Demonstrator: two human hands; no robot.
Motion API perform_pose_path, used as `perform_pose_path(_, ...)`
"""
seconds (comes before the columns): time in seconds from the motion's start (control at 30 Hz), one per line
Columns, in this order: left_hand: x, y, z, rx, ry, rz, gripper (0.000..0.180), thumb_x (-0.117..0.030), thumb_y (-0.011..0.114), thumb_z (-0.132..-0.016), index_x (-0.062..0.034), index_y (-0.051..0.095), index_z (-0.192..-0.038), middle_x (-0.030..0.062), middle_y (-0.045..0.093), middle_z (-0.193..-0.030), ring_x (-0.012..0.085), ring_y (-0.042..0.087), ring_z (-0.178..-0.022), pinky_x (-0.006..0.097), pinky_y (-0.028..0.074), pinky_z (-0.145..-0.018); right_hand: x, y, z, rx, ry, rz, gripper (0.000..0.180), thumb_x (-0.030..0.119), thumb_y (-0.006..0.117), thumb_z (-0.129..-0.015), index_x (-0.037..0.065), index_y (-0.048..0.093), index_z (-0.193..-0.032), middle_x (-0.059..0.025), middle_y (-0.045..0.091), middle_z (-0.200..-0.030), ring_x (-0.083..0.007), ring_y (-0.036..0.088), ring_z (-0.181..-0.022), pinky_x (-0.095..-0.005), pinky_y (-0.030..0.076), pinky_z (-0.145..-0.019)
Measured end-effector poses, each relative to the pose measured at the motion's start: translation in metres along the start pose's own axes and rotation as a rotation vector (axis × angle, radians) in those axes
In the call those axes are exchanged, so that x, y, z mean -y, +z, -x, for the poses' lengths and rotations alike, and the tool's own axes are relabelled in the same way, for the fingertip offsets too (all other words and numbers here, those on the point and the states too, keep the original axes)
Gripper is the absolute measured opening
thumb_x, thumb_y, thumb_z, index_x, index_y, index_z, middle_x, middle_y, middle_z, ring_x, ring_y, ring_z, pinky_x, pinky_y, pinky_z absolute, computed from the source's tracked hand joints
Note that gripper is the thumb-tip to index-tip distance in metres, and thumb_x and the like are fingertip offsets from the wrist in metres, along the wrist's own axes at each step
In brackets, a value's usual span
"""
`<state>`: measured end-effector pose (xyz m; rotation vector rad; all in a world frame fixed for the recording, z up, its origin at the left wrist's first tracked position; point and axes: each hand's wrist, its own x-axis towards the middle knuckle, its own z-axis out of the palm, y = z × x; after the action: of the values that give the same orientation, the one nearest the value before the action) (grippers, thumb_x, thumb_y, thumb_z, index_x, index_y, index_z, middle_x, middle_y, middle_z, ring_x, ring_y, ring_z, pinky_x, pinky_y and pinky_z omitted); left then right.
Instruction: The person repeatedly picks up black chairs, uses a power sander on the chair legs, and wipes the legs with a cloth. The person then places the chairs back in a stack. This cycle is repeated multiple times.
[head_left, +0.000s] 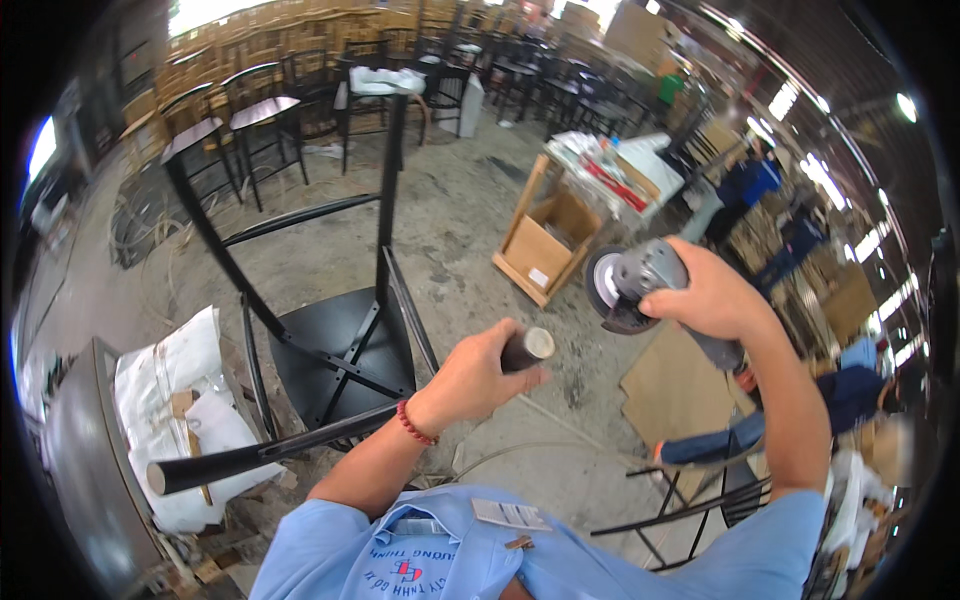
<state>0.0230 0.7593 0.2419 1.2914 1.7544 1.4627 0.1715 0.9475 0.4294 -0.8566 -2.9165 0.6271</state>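
Black metal chair frame point(340, 340), upturned, gripped by one leg over the concrete floor point(460, 210).
Left hand point(475, 375) wraps its tube end; right hand point(705, 295) clasps a grey angle grinder point(630, 285) just beside.

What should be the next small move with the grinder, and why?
Probably bring the angle grinder in the right hand down toward the cut end of the black chair leg. The left hand already grips that leg just below its end, and the disc hangs close beside it without touching.
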Motion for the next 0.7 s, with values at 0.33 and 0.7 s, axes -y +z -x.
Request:
perform_pose_path(0.33,0.064,-0.184,-0.092,-0.314,-0.067,-0.157,0.074,-0.041,0.077,-0.080,0.0064,0.051,-0.131,0.0242,0.062,-0.124,0.0310,0.059,-0.118,0.039,0.046,-0.100,0.024,-0.009,-0.086,0.001,-0.081,-0.426,0.055,0.020,0.073,-0.074,-0.002,0.054,-0.120,-0.0062,0.062,-0.082,-0.0145,0.064,-0.063,-0.0317,0.053,-0.062)
perform_pose_path(0.7,0.105,-0.259,-0.281,-0.453,0.002,-0.042,0.046,-0.033,0.077,-0.079,0.0025,0.063,-0.105,0.0186,0.069,-0.094,0.0289,0.066,-0.087,0.038,0.051,-0.080,0.158,-0.008,-0.268,0.061,-0.178,-0.209,0.038,0.019,0.071,-0.077,0.003,0.059,-0.109,-0.0038,0.062,-0.082,-0.0113,0.058,-0.066,-0.0287,0.048,-0.064)
